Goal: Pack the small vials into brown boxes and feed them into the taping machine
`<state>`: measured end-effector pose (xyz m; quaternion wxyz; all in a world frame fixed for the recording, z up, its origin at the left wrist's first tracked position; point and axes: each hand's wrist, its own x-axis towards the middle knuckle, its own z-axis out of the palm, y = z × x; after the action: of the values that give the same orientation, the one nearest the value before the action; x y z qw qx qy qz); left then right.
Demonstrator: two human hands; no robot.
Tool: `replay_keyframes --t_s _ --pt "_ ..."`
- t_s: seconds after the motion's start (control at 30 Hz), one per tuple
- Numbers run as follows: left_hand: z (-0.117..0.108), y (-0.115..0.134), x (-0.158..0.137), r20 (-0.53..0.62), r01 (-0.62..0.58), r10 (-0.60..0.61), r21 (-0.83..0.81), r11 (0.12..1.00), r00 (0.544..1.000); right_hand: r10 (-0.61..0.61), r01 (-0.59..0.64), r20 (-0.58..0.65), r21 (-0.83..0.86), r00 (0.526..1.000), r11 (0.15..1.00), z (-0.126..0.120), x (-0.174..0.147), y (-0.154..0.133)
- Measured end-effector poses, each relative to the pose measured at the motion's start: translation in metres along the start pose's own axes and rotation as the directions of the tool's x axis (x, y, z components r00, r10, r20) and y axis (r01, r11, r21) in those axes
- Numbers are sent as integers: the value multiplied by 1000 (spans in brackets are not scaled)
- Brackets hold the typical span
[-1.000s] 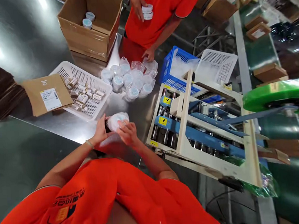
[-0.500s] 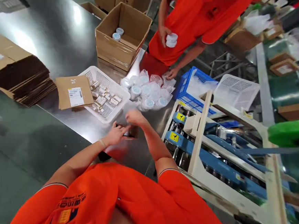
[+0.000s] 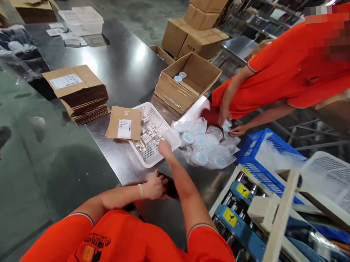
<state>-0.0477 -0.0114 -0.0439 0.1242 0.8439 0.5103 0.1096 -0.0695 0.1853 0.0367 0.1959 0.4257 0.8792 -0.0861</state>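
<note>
My right hand [image 3: 164, 148] reaches into the white perforated basket [image 3: 149, 164], its fingers closed at the small white-and-gold boxes [image 3: 147, 138]. What is between the fingertips is too small to make out. Nearer to me, my left hand [image 3: 155, 186] has its fingers closed on the edge of a small dark box-like thing [image 3: 171, 187] by the table's front edge. My right forearm hides part of this thing. Flat brown cardboard pieces with a white label [image 3: 123, 125] lie over the left side of the basket.
A stack of flattened cartons [image 3: 88, 101] stands at the left, and an open cardboard box [image 3: 186, 87] with round tins behind. Bagged round tins [image 3: 204, 144] lie right of the basket. A co-worker's hands [image 3: 230, 122] handle something there. A blue crate [image 3: 255, 149] and roller conveyor [image 3: 239, 218] border the right.
My right hand has moved from beside the dark box-like thing into the basket. My left hand stays on that thing. The view has turned, and the co-worker's hands have come together.
</note>
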Motion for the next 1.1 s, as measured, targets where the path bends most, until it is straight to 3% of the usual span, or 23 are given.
replay_keyframes --t_s 0.1,0.2,0.27,0.33,0.43,0.57,0.63,0.7,0.8,0.83,0.87,0.93,0.97,1.03,1.1 --pt "3 -1 -1 40 22 -22 -5 1000 999 6 -7 -124 -7 992 1000 -9 -68 35" --pt "7 0 3 51 34 -33 -1 999 998 -55 54 -148 -12 987 998 5 -153 71" --pt "10 4 7 43 19 -19 1 1000 999 -48 47 -68 -20 997 999 28 -197 83" --pt "16 11 14 24 -36 36 -1 999 999 -12 14 72 -30 997 999 55 -220 84" --pt "24 20 23 -27 -141 141 0 990 990 31 -33 233 4 972 999 87 -217 79" --pt "26 22 29 -46 -180 181 16 983 982 67 -82 203 67 977 994 106 -203 78" --pt "22 20 28 -27 -173 174 27 984 984 125 -130 91 57 988 990 113 -212 84" --pt "18 18 26 -22 -176 177 25 984 984 190 -177 -119 116 975 977 123 -230 98" --pt "13 20 24 -29 -173 173 15 985 984 367 -192 -415 405 833 894 140 -256 127" --pt "12 21 23 -26 -163 163 13 987 986 432 -168 -426 529 795 832 146 -260 134" --pt "11 23 23 -20 -151 151 12 988 988 480 -140 -390 643 786 753 150 -260 138" --pt "10 26 23 -12 -127 127 10 992 992 457 -105 -250 777 854 620 156 -249 134" --pt "9 28 24 -8 -117 117 7 993 993 395 -102 -183 793 900 601 158 -241 128" --pt "6 30 27 3 -94 94 -16 995 996 268 -101 -97 764 959 638 157 -225 114" --pt "1 28 29 15 -59 61 -107 993 998 203 -86 -75 725 976 683 156 -221 106"
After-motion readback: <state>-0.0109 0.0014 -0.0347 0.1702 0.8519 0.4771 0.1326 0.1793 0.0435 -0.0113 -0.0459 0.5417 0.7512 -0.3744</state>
